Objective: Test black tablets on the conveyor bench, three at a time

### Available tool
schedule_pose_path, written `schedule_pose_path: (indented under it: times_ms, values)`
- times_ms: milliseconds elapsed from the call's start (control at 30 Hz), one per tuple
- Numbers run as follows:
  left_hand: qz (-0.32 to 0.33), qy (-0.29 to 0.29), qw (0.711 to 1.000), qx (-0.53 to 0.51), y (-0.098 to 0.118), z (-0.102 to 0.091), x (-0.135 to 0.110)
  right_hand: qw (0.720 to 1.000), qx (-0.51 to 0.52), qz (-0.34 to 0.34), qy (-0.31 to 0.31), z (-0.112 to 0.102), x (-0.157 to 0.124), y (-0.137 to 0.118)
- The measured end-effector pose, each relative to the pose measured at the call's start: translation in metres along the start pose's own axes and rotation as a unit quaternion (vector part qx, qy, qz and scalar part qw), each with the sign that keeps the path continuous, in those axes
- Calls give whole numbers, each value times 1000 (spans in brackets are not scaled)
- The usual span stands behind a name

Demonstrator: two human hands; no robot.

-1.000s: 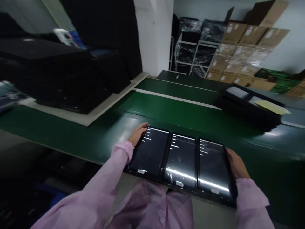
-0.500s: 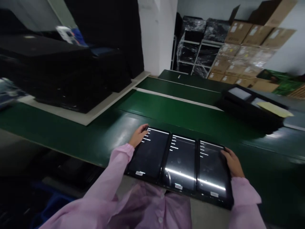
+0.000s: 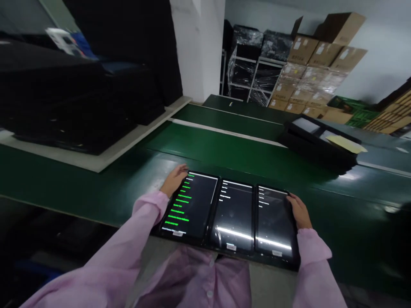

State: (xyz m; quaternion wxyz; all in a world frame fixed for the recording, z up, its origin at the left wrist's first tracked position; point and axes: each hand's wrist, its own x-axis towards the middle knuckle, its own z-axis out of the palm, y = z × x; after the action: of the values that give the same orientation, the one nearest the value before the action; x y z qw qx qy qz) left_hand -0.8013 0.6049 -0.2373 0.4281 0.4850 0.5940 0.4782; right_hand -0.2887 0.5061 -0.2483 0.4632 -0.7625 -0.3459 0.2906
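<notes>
Three tablets lie side by side with screens lit, in what looks like a shallow black tray (image 3: 293, 262) at the table's near edge. On the left tablet (image 3: 192, 209) is a list of mostly green text lines. Short white menus show on the middle tablet (image 3: 233, 214) and the right tablet (image 3: 274, 218). My left hand (image 3: 175, 180) is closed around the tray's far left corner, its thumb by the left tablet's screen edge. Around the right side, my right hand (image 3: 300, 211) is closed, thumb at the right tablet's upper corner. Both hands' undersides are hidden.
Black trays (image 3: 317, 143) with a yellow sheet on top stand at the right of the green table (image 3: 218, 143). At left, a large black-covered stack (image 3: 64, 98) rests on a pale board (image 3: 93, 160). Cardboard boxes (image 3: 302, 49) and wrapped racks (image 3: 247, 55) stand behind.
The left tablet's screen has gone from a short white menu to a long green list. My left thumb has shifted off the screen toward its edge. The whole view has swung slightly right.
</notes>
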Motion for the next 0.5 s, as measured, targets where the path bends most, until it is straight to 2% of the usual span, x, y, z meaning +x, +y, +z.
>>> schedule_pose_path:
  times_ms: [33,100,133,200,233,300,367,433,500]
  values:
    - [23,-7,1000,17,8,3,-5,1000,2,5,1,0,0,0]
    - [111,-66,989,74,23,17,-21,1000,4,13,5,1,1,0]
    - [173,-121,970,120,29,28,-31,1000,4,14,8,2,1,-1]
    - [290,-225,904,218,38,53,-51,1000,1,14,15,2,2,-2]
    - [326,-255,872,260,40,66,-59,1000,-1,13,17,3,1,-3]
    - [351,-274,838,315,41,86,-70,1000,-5,14,19,3,1,-6]
    - [345,-273,829,345,39,95,-74,1000,-7,20,20,2,-1,-8]
    - [335,-263,834,350,37,91,-74,999,-6,32,21,1,-3,-12]
    - [323,-231,855,335,34,72,-74,999,-5,45,20,0,-6,-15]
